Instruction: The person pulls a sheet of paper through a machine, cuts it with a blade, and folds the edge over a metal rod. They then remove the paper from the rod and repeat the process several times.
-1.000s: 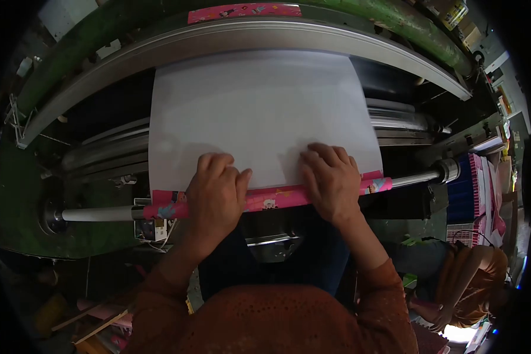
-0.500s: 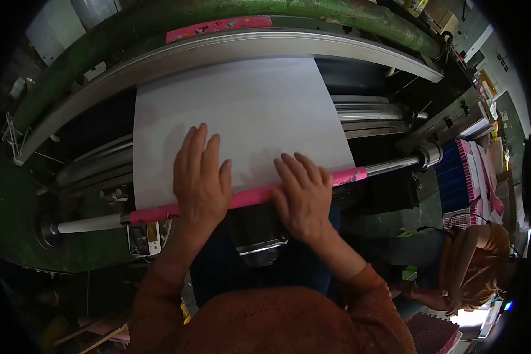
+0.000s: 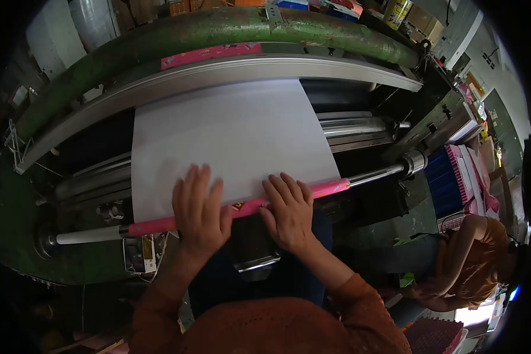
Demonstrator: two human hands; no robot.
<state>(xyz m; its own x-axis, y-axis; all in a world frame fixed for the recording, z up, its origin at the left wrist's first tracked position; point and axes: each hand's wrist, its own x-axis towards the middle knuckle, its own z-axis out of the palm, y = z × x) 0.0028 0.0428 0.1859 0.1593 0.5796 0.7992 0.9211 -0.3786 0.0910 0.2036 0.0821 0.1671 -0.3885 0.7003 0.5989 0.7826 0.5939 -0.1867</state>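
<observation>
A wide white sheet (image 3: 230,135) runs from under a metal bar down to a pink printed roll (image 3: 251,207) on a shaft in front of me. The roll's outer side shows small coloured figures. My left hand (image 3: 200,215) lies over the left part of the roll, fingers stretched out towards the sheet. On the right part of the roll rests my right hand (image 3: 290,212), its fingers extended over the top and its thumb on the near side. Neither hand is closed around the roll. The roll surface beneath both palms is hidden.
A pale metal crossbar (image 3: 218,69) and a green pipe (image 3: 206,32) span the far side. The bare shaft (image 3: 377,175) ends in a round collar (image 3: 415,163). Steel rollers (image 3: 360,125) lie beyond. At the right, a co-worker (image 3: 469,259) is near stacked pink-edged goods (image 3: 463,174).
My left hand has drawn back from the sheet onto the roll. My right hand has shifted slightly left along it. The printed figures showing on the roll differ, and the camera view has tilted.
</observation>
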